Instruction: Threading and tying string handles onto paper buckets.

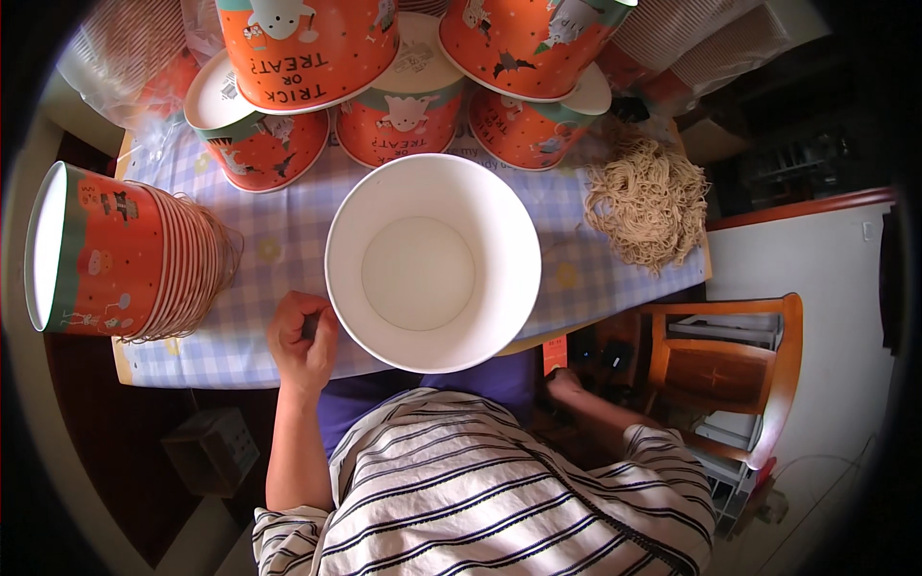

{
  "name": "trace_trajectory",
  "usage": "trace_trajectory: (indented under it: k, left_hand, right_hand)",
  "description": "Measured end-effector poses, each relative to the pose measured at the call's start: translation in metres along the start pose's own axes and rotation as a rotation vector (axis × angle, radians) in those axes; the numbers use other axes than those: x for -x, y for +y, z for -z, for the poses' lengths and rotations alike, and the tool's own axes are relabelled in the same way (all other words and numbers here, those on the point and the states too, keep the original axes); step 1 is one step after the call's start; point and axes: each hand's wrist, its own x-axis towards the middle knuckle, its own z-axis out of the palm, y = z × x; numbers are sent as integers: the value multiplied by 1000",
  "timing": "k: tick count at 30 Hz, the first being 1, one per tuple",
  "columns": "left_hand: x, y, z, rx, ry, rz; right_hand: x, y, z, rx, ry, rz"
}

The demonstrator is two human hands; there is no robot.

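A large white-lined paper bucket [432,261] has its open mouth toward me at the front of the table, nothing inside it. My left hand [303,336] is closed beside the lower left of its rim. Fingertips are bent out of sight there, so whatever they pinch is hidden. Below the table edge, to the right of my lap, my right hand [565,384] grips a flat orange-red card [554,353]. On the left a nested stack of orange paper buckets [120,254] lies on its side, with loose strings around its far end.
Upside-down orange buckets [312,53] are piled along the back of the checked tablecloth [274,230]. A heap of beige strings [651,204] lies at the right. Plastic-wrapped stacks [125,58] stand behind. A wooden chair [720,370] is at the right, a box [211,451] under the table.
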Motion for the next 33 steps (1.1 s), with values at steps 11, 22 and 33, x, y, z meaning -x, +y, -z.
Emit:
trace_trajectory:
  k: [11, 22, 33]
  left_hand:
    - [5, 10, 3, -1, -32, -13]
    - [59, 60, 6, 64, -491, -105]
    - [63, 69, -5, 325, -610, 254]
  right_hand:
    - [161, -119, 161, 613, -382, 1025]
    - [245, -209, 173, -672, 256, 1959]
    - [249, -215, 174, -613, -78, 1684]
